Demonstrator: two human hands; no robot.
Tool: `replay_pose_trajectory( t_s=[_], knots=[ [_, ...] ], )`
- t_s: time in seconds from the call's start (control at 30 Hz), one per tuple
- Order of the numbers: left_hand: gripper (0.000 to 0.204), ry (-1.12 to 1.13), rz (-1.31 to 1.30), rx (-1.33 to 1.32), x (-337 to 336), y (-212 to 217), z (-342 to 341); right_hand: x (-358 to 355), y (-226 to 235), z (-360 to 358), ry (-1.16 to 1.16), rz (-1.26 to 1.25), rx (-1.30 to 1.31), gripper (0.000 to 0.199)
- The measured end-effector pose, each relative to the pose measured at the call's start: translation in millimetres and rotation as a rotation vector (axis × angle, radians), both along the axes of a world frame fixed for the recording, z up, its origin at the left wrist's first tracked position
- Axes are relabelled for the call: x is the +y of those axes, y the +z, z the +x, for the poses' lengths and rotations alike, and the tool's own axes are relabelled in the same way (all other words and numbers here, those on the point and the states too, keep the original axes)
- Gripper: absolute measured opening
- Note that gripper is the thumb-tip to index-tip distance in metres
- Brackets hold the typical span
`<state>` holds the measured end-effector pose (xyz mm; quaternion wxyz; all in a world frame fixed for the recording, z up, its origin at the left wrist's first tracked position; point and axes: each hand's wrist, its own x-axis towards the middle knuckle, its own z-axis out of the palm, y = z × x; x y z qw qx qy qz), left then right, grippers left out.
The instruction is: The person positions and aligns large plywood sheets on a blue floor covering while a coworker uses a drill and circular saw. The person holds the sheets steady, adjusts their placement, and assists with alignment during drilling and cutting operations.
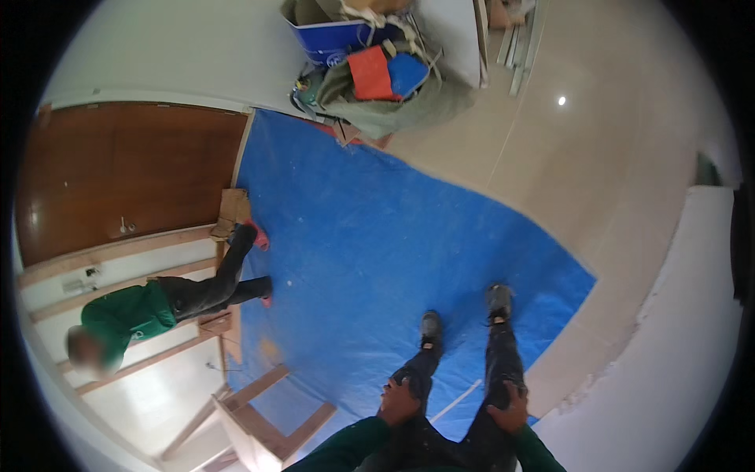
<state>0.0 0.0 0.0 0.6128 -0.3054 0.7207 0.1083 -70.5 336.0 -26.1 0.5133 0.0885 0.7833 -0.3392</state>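
In the head view, the left hand lies flat with spread fingers on the left knee and the right hand cups the right knee, probably as support while the person stands bent over the blue tarp, near a co-worker.

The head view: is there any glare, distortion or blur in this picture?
In the head view, one small bright glare spot sits on the pale floor; the fisheye bends the blue tarp edges and the wooden door toward a black rim; the co-worker's face is blurred; both hands, left hand and right hand, rest on the knees, fairly sharp.
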Motion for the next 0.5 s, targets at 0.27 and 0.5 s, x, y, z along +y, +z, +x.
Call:
replay_pose_trajectory(
  t_s=[0.27,0.5],
  knots=[
    [0.082,0.145,0.228,0.397,4.6,-22.3,75.9,14.7,9.1,-20.1,0.304,0.280,-0.093,0.098],
    [0.061,0.646,0.035,0.689,-30.5,53.2,114.6,19.2,-19.8,-46.5,0.767,0.174,-0.130,0.089]
  ],
)
